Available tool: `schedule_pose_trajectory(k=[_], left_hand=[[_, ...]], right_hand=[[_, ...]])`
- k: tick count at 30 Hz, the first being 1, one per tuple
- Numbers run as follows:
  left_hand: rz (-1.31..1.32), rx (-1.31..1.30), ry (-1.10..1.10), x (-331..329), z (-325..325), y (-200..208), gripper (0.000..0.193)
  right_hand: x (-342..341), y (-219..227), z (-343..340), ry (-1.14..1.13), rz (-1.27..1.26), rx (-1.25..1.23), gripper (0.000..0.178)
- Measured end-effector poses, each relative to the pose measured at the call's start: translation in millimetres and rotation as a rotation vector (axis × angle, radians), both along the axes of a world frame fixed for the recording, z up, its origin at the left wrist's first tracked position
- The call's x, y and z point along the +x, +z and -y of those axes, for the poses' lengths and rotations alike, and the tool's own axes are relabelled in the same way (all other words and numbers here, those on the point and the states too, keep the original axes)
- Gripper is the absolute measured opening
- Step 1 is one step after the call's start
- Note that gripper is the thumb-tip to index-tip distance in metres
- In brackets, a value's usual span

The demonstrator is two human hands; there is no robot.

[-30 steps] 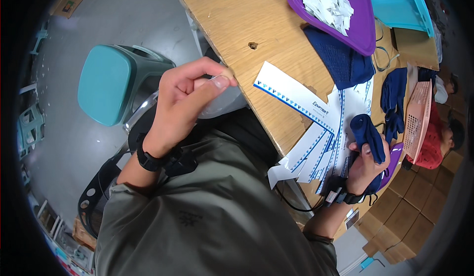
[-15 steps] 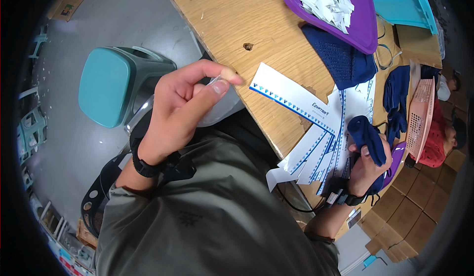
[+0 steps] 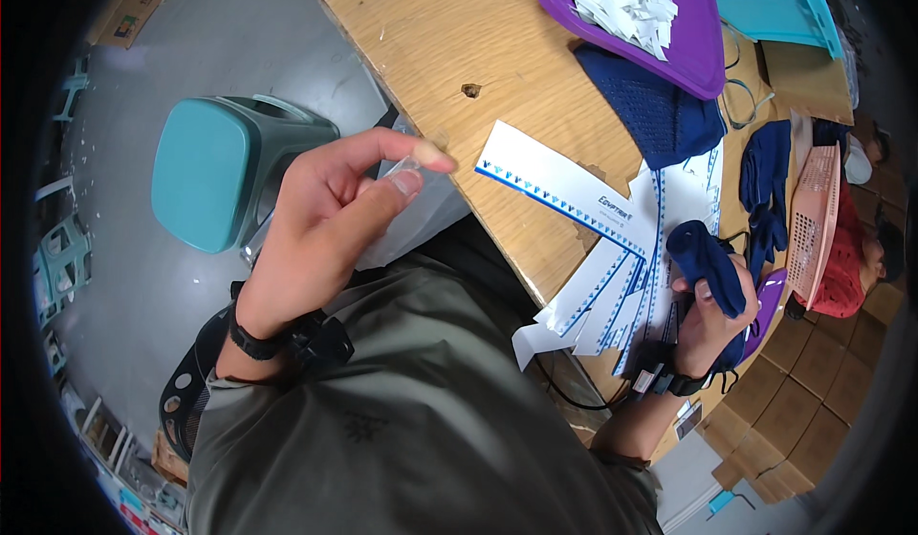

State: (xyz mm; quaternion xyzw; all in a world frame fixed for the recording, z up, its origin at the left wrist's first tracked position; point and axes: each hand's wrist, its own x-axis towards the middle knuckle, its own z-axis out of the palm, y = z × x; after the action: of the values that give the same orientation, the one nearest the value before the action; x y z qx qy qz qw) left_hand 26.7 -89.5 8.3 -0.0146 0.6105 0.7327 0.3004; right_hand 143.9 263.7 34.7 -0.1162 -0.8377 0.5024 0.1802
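Note:
My left hand (image 3: 320, 215) is raised off the table's left edge, thumb and forefinger pinched on a small piece of clear plastic film (image 3: 405, 164). Its other fingers are curled. My right hand (image 3: 717, 320) is wrapped round a rolled navy sock (image 3: 706, 260) over the table's right part. Beneath and beside that hand, white paper bands (image 3: 598, 296) with blue patterned edges lie fanned out. One white band (image 3: 559, 191) lies apart from the fan, pointing toward my left hand. More navy fabric is partly hidden below my right wrist.
The wooden table (image 3: 421, 47) bears a purple tray (image 3: 703, 66) of white slips, dotted navy fabric (image 3: 655, 109), more navy pieces (image 3: 765, 176) and a pink basket (image 3: 815, 219). A teal stool (image 3: 201, 176) stands left. Another person in red (image 3: 846, 258) sits beyond, near cardboard boxes (image 3: 794, 382).
My left hand has shifted slightly left and down, still pinching the clear film. My right hand keeps its grip on the navy sock, nearly unmoved. The whole view has shifted a little.

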Motion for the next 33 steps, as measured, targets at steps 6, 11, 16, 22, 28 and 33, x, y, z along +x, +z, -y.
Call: schedule_pose_trajectory(k=[6,11,16,22,28,33], left_hand=[[-0.115,-0.037,0.035,-4,2,-12,0.019],[-0.090,-0.088,0.022,-6,8,-5,0.015],[-0.117,-0.215,-0.063,-13,12,-6,0.012],[-0.298,-0.413,-0.210,-10,19,-18,0.011],[-0.566,-0.580,-0.185,-4,12,-50,0.020],[-0.694,-0.656,-0.165,-4,7,-65,0.028]], right_hand=[[-1,1,1,0.034,0.019,0.012,0.043],[-1,3,4,0.015,0.016,0.027,0.044],[1,1,0,0.013,0.023,0.031,0.044],[0,3,6,-0.011,0.025,0.026,0.046],[2,1,2,0.000,0.019,0.020,0.047],[1,1,4,-0.021,0.010,0.010,0.047]])
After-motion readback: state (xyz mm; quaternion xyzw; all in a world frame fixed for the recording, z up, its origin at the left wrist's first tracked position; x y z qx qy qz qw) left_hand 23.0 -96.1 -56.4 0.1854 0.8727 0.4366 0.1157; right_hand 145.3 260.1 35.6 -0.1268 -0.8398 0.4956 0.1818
